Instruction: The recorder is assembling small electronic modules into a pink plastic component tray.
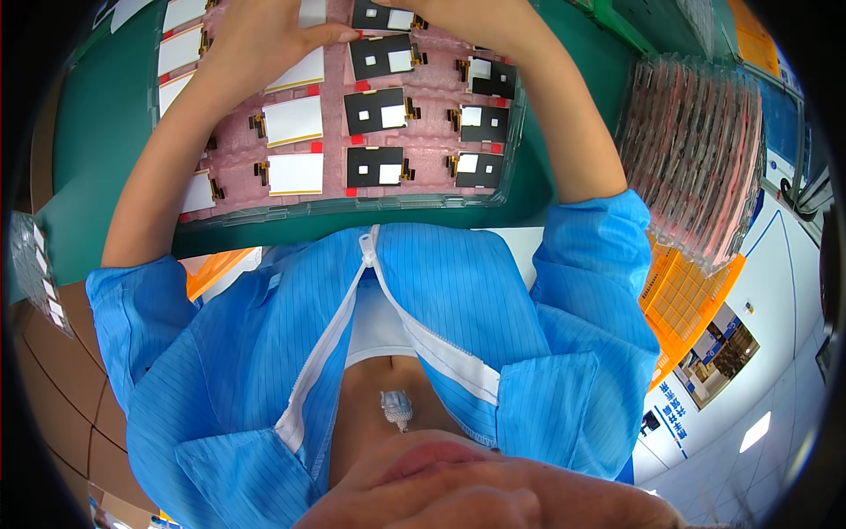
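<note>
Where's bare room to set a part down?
Widest: green table left of the tray, outside the left forearm. Narrower: the green strip between tray and stack, with the right forearm across it. Crowded: the tray, with panels in rows and left hand and right hand at its far end.

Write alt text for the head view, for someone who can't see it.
A person's left hand and right hand, partly cut off at the upper edge, are over a pink tray holding rows of white panels and black-and-white panels. The tray sits on a green table; a tray stack stands at right.
</note>
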`<action>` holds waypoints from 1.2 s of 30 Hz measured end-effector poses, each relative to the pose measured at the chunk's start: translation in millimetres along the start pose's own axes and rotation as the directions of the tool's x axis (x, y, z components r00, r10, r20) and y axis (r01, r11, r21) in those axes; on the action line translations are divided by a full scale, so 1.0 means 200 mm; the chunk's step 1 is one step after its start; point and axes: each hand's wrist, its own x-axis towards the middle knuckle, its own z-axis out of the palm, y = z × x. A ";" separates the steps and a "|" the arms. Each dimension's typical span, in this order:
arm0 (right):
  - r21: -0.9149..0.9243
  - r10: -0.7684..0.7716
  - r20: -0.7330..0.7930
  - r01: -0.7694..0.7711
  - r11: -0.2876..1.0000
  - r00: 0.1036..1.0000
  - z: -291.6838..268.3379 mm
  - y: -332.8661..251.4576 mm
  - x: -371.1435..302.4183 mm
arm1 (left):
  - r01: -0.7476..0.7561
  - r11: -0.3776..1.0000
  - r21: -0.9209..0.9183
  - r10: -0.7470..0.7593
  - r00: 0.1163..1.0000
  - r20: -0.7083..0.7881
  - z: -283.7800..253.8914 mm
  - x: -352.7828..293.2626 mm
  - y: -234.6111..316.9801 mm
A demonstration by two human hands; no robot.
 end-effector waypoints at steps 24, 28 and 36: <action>-0.325 -0.151 -0.176 0.087 0.942 0.973 0.03 -0.06 -0.01 | -0.106 0.992 -0.072 0.100 0.991 -0.083 0.02 0.01 -0.09; -0.340 -0.214 -0.291 0.108 0.934 0.932 -0.05 -0.10 0.25 | -0.011 0.998 -0.057 0.008 0.998 -0.057 -0.16 0.17 -0.23; -0.544 -0.215 -0.334 -0.002 0.839 0.918 0.01 0.11 0.64 | 0.121 0.975 0.187 -0.066 0.959 -0.276 -0.22 0.67 -0.55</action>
